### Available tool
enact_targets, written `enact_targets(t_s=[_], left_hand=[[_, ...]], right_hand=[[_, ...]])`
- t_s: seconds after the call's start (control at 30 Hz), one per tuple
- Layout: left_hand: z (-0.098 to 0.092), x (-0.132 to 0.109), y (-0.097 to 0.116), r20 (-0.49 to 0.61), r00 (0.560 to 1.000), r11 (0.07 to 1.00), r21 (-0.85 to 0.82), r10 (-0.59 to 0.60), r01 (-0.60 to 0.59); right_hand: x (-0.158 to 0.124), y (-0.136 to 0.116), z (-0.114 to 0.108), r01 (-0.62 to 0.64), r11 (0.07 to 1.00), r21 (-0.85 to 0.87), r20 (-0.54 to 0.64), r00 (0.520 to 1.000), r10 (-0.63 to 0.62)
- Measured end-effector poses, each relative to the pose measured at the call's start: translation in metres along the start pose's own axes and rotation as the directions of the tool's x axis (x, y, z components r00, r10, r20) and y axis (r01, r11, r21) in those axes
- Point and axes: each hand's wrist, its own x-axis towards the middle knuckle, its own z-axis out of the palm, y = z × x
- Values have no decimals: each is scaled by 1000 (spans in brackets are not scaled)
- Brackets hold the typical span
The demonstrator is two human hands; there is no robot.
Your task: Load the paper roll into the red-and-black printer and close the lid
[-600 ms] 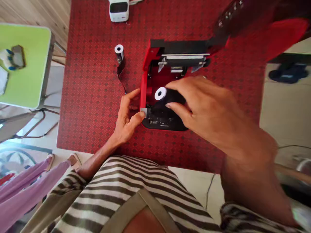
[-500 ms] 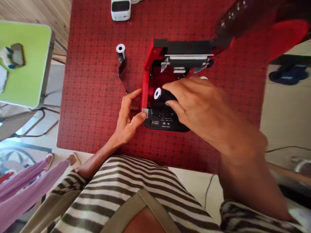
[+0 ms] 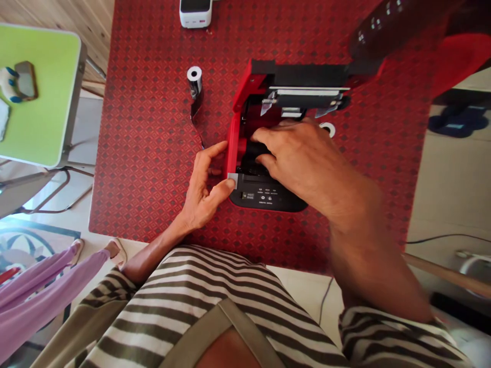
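Observation:
A red-and-black label printer [image 3: 268, 199] stands with its lid raised on the table. My left hand [image 3: 203, 189] grips its front left corner, thumb on the grey corner piece and fingers against the red side wall. Inside the printer's bay, my right hand [image 3: 303, 158] is closed around a black ribbon roll [image 3: 255, 149], which lies crosswise and is mostly covered by the fingers. Left of the printer, another ribbon roll [image 3: 194, 76] stands on end with a loose dark strip trailing from it. A white-ended roll [image 3: 328, 129] shows partly behind my right hand.
The patterned red table [image 3: 146, 168] bears a white device [image 3: 195, 13] at the back. A dark, shiny bulky shape [image 3: 383, 30] rises at the upper right. To the left is a green table [image 3: 42, 122]; a person's purple-clad legs [image 3: 49, 291] show below it.
My right hand has moved lower and slightly left into the printer with the ribbon roll, whose white end is now out of sight. My left hand keeps its hold on the corner.

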Motion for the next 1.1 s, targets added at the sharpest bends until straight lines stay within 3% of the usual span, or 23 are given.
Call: enact_targets(t_s=[0.1, 0.2, 0.4, 0.6, 0.73, 0.83, 0.97, 1.07, 1.1], left_hand=[[-1, 0, 1, -1, 1000, 1000, 2, -11, 11], [-1, 0, 2, -3, 1000, 1000, 19, -16, 16], [-3, 0, -2, 2, 1000, 1000, 17, 8, -8], [-4, -1, -4, 11, 1000, 1000, 23, -5, 4], [-7, 3, 0, 8, 999, 997, 53, 49, -49], [-9, 21, 7, -4, 983, 977, 115, 182, -180], [-7, 65, 29, -18, 928, 918, 151, 373, -366], [-2, 95, 51, 6, 944, 942, 62, 331, -330], [-1, 101, 56, -14, 968, 965, 77, 251, -249]], right_hand=[[-1, -2, -4, -16, 999, 39, 15, 1000, 16], [-10, -4, -25, -3, 994, 105, 51, 999, -2], [-45, 5, -66, 184, 933, 308, -46, 983, -179], [-51, 2, -61, 236, 914, 330, -153, 969, -195], [-54, -10, -57, 165, 948, 273, -205, 972, -111], [-62, -15, -53, 143, 956, 255, -232, 969, -83], [-76, -21, -45, 112, 962, 247, -272, 961, -42], [-85, -26, -41, 33, 968, 249, -248, 968, 31], [-88, -28, -39, 15, 969, 246, -249, 967, 48]])
